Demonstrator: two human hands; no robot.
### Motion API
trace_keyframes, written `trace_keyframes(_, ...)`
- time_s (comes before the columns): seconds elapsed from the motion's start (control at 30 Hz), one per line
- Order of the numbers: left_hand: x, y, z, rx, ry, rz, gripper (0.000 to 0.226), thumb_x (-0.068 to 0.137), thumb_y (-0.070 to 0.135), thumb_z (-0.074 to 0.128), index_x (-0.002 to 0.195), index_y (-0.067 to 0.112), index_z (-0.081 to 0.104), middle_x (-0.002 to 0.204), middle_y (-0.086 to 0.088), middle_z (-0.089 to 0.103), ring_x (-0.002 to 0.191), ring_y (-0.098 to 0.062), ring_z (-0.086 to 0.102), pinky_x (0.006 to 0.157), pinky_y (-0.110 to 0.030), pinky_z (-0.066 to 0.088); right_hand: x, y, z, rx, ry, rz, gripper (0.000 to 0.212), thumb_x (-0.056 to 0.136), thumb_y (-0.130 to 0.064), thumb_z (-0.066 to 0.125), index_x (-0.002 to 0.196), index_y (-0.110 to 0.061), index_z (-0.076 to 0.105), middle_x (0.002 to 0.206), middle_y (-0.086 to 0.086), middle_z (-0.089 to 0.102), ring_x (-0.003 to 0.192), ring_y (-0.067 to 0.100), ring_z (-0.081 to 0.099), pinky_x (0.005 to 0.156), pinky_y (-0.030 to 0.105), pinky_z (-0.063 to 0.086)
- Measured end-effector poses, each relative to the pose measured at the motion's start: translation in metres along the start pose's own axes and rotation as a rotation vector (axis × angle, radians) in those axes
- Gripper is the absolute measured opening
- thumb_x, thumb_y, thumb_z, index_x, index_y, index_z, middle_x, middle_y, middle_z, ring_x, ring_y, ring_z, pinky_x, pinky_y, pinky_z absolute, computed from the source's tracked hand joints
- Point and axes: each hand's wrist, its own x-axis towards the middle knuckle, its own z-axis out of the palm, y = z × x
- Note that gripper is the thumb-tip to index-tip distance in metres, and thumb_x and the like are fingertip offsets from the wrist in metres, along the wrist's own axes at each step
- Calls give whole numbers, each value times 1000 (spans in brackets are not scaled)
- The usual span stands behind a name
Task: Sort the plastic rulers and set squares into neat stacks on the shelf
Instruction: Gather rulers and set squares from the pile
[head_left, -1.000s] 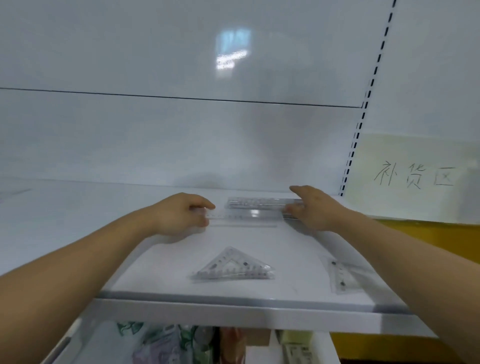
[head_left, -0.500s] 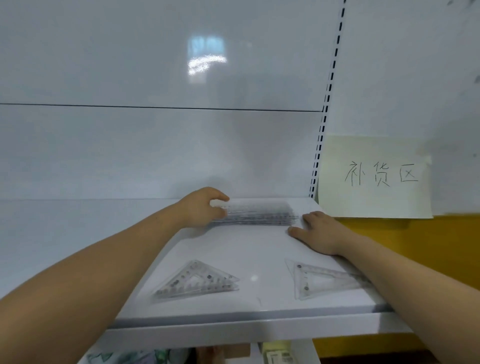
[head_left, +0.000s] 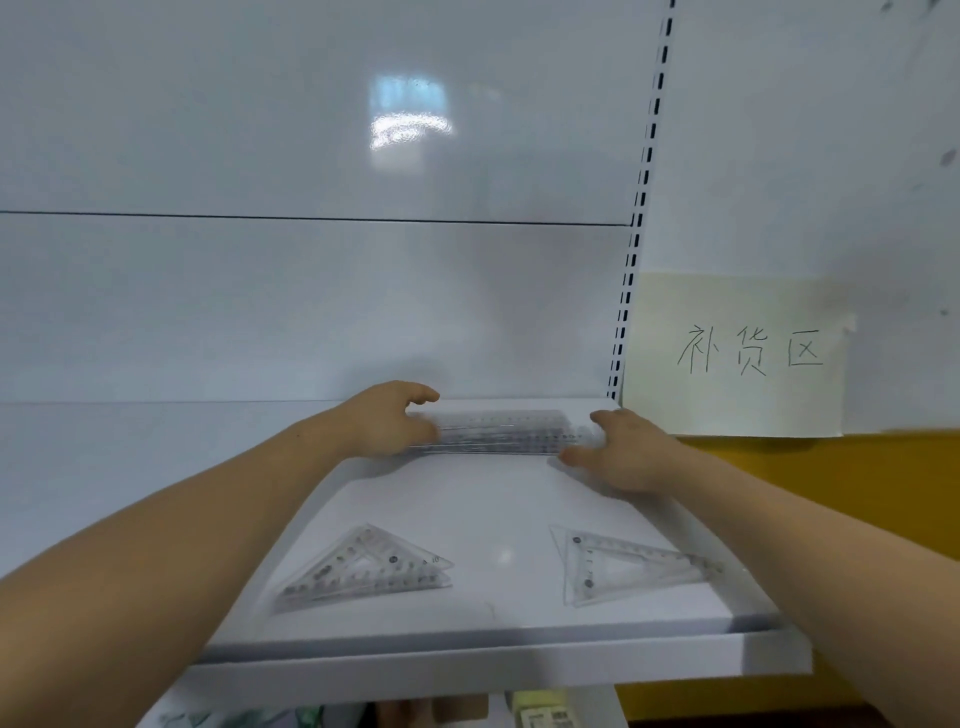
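A stack of clear plastic rulers (head_left: 501, 432) lies along the back of the white shelf (head_left: 493, 499). My left hand (head_left: 387, 418) grips the stack's left end, fingers curled over the top. My right hand (head_left: 621, 449) cups the stack's right end between thumb and fingers. Nearer the front edge lie two piles of clear set squares: one stack (head_left: 366, 571) at the left, another (head_left: 623, 566) at the right, both flat on the shelf.
The white back panel (head_left: 311, 312) rises right behind the rulers. A slotted upright (head_left: 631, 270) marks the shelf's right end, with a handwritten paper note (head_left: 737, 353) beside it. Packaged goods (head_left: 540, 714) show on a lower shelf below the front lip.
My right hand moved up from the shelf surface to the stack's right end. My left hand stays on the left end. The view has shifted slightly.
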Motion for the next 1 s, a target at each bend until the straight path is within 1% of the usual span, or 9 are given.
trace_keyframes(0.07, -9, -2, -3, 22, 34, 0, 58, 89, 32, 59, 142, 25, 37, 149, 5, 33, 134, -16, 36, 100, -24, 30, 4, -11, -9, -7, 30, -48, 87, 85, -65, 48, 149, -13, 22, 155, 7, 24, 140, 27, 27, 112, 39, 27)
trace_keyframes(0.17, -28, -13, -9, 74, 71, -7, 57, 90, 35, 59, 142, 24, 37, 150, 4, 33, 135, -16, 34, 106, -26, 28, 11, -41, -20, -29, 17, -124, 87, 85, -65, 48, 151, -17, 18, 157, 5, 18, 142, 25, 23, 113, 39, 24)
trace_keyframes(0.33, -76, -59, -33, 57, 101, -95, 57, 89, 43, 58, 140, 27, 39, 150, 6, 33, 134, -13, 36, 102, -22, 27, 16, -128, -9, -22, -11, -259, 81, 87, -63, 48, 150, -19, 20, 157, 3, 18, 142, 25, 24, 114, 39, 24)
trace_keyframes(0.47, -127, -117, -62, 78, 115, -169, 58, 89, 43, 57, 141, 28, 37, 152, 7, 29, 137, -13, 31, 107, -23, 23, 15, -219, 15, -34, -45, -374, 80, 86, -62, 48, 150, -21, 21, 157, 2, 19, 142, 25, 24, 113, 38, 24)
trace_keyframes(0.57, -170, -170, -91, 113, 146, -222, 58, 89, 44, 57, 141, 27, 37, 152, 7, 29, 138, -11, 29, 106, -20, 20, 12, -298, 39, -35, -81, -454, 80, 86, -63, 47, 150, -23, 21, 156, 1, 19, 142, 24, 24, 113, 39, 25)
trace_keyframes(0.63, -202, -209, -115, 136, 174, -270, 58, 90, 43, 56, 141, 25, 37, 152, 7, 29, 139, -11, 28, 108, -21, 20, 6, -354, 57, -44, -99, -517, 79, 86, -64, 47, 150, -23, 21, 156, 1, 21, 141, 24, 25, 113, 39, 26)
trace_keyframes(0.83, -294, -319, -185, 159, 247, -453, 57, 89, 43, 57, 141, 26, 39, 151, 7, 31, 138, -14, 30, 110, -27, 23, -18, -512, 108, -43, -137, -685, 77, 87, -62, 46, 149, -23, 23, 154, 1, 24, 139, 24, 30, 110, 37, 29)
trace_keyframes(1.0, -345, -396, -231, 181, 294, -570, 54, 91, 42, 55, 139, 24, 41, 151, 4, 33, 136, -16, 33, 109, -28, 25, -20, -613, 145, -48, -187, -777, 77, 88, -61, 47, 149, -20, 24, 153, 5, 27, 138, 24, 30, 109, 35, 30)
